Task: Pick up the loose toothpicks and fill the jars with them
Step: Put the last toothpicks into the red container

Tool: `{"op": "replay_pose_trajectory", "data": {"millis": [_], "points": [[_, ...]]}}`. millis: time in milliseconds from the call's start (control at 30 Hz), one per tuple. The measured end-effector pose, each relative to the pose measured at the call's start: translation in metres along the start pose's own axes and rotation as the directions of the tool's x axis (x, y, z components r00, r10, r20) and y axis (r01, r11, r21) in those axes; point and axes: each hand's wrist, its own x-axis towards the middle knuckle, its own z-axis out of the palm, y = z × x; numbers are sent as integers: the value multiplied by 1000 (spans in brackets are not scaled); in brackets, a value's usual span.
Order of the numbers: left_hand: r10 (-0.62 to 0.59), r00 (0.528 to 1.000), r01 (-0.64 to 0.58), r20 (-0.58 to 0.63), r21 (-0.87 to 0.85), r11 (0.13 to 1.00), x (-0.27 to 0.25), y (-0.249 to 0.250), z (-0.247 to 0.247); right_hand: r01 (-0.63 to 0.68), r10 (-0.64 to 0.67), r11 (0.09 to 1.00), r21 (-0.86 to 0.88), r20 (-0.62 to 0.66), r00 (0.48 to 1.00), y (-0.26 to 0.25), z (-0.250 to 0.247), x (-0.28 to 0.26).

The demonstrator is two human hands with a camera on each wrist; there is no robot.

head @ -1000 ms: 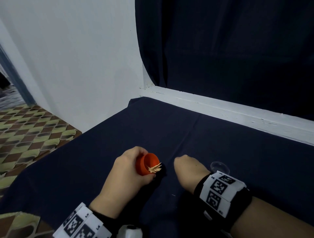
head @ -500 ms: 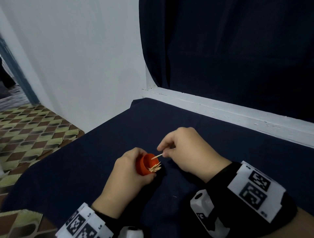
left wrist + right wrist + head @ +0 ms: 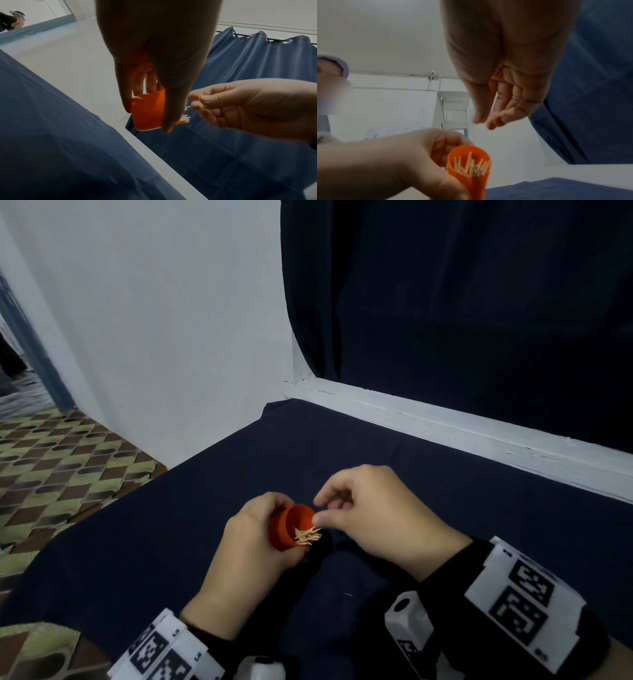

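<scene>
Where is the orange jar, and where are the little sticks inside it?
orange jar (image 3: 282, 529), head view, outer side wall.
toothpicks (image 3: 473, 167), right wrist view, bundle inside the jar's mouth.

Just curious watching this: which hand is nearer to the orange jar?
The left hand: its fingers wrap around the orange jar. The right hand hovers beside the jar's open mouth, apparently empty and not touching it.

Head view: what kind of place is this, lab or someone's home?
Likely a room at home used as a makeshift recording spot, not a lab: a surface draped in dark blue cloth, a matching curtain over a white sill, and patterned floor covering by a plain white wall.
</scene>
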Motion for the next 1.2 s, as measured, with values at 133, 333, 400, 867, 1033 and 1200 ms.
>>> {"op": "replay_pose_trajectory", "data": {"millis": [133, 333, 400, 867, 1033, 1200], "points": [[102, 994, -101, -33, 20, 995, 0, 7, 1, -48, 49, 999, -25, 43, 998, 5, 10, -7], [190, 981, -186, -49, 82, 979, -2, 13, 4, -8, 11, 998, 55, -53, 999, 8, 18, -17], [195, 979, -191, -54, 75, 979, -1, 13, 5, 3, 2, 999, 52, -84, 996, 10, 19, -19], [219, 975, -215, -47, 81, 973, -1, 15, 10, 61, -57, 998, 21, -153, 987, 19, 27, -26], [224, 974, -221, -44, 70, 973, 0, 17, 12, 97, -89, 994, 47, -136, 987, 21, 26, -26], [219, 975, -217, -31, 70, 974, 0, 18, 12, 129, -119, 991, 35, -210, 970, 23, 20, -26]]}}
